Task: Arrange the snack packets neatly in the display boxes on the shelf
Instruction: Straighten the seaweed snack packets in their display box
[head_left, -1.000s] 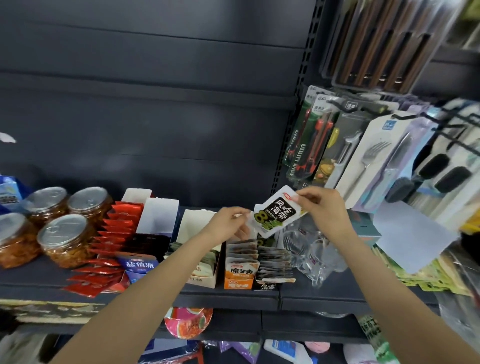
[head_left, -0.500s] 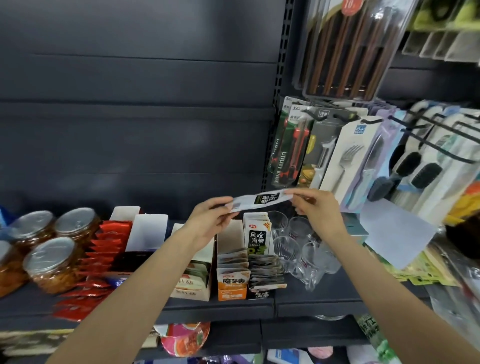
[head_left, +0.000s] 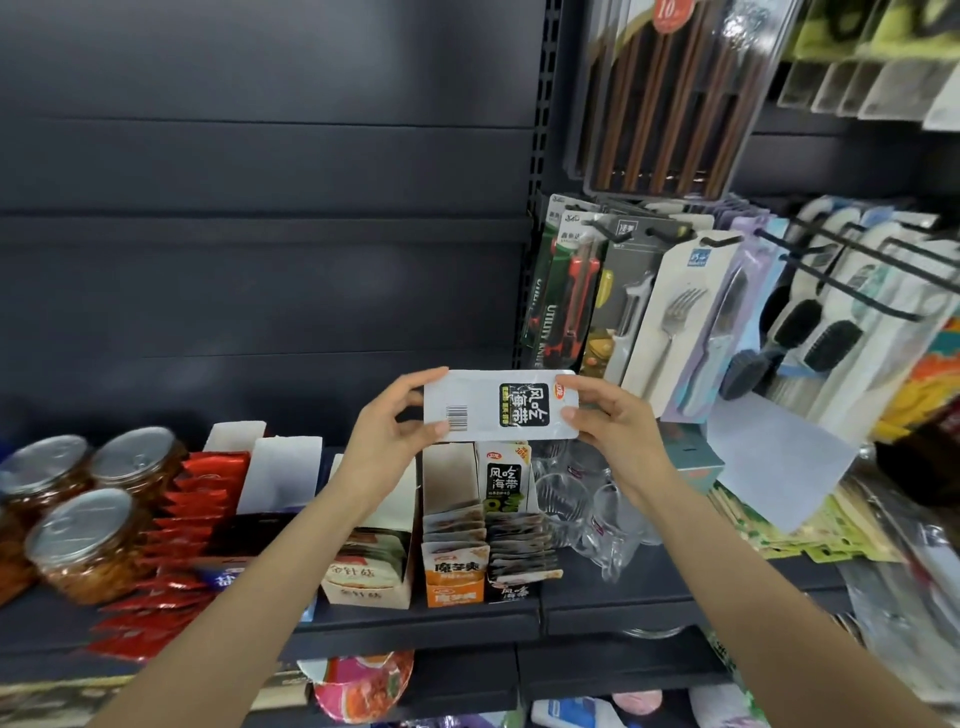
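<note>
Seaweed packet (head_left: 501, 404) mid-frame, pinched at its ends by left hand (head_left: 387, 434) and right hand (head_left: 605, 423); best turned upright, slid into black display box (head_left: 514, 545) below.

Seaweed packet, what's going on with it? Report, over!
Left hand and right hand each pinch an end. Seaweed packet held flat, back side showing, above its display box. Nothing in the way.

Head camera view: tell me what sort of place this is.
Most likely a small shop or convenience store. Snack packets stand in cardboard display boxes on a dark metal shelf, packaged forks and chopsticks hang on pegs, and the white packet held in both hands carries a barcode.
</note>
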